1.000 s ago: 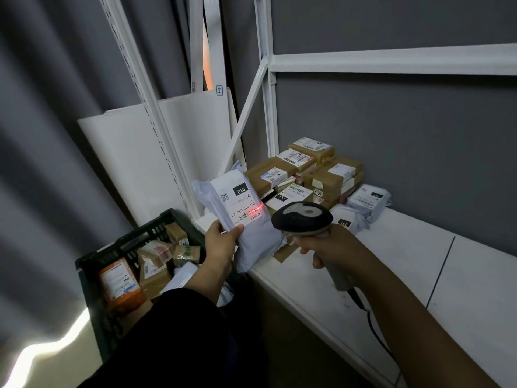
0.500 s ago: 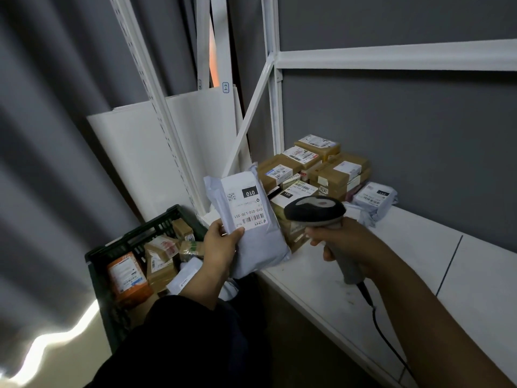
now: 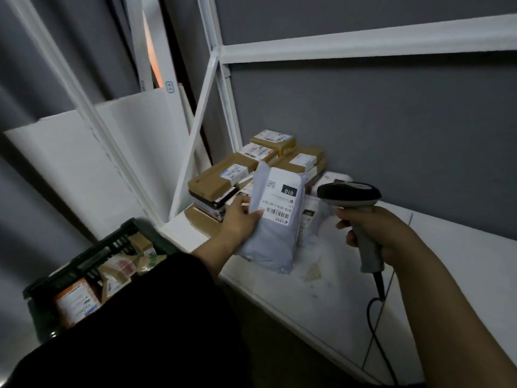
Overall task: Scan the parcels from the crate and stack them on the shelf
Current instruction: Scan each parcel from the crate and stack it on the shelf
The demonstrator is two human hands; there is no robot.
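The left grip [image 3: 240, 219] is pinching the left edge of a soft grey plastic mailer [image 3: 275, 239], thumb lying across its front and fingers curling behind. The mailer is standing nearly upright over the front left part of the shelf [image 3: 453, 264], its wrinkled lower end hanging close to the white board; whether it is touching cannot be told. A white label [image 3: 279, 201] with a barcode and a black "010" patch is facing the camera. Just to the right, apart from the mailer, the right grip [image 3: 375, 229] is wrapping round the pale handle of a barcode scanner [image 3: 349, 194], whose rounded dark head is pointing left above the fist. A thin black cable [image 3: 375, 320] is trailing from the handle down past the shelf's front edge. Behind the mailer, flat brown cardboard boxes [image 3: 221, 179] with white labels are sitting stacked in the shelf's back left corner, against the grey wall [image 3: 377, 121] and beside a slanting white metal brace [image 3: 195, 135]. To the right of the scanner the smooth shelf board is lying bare, with a seam line crossing it. Below left, beyond a black sleeve [image 3: 140, 317], a dark slatted plastic crate [image 3: 84, 260] is holding more labelled parcels [image 3: 75, 301].
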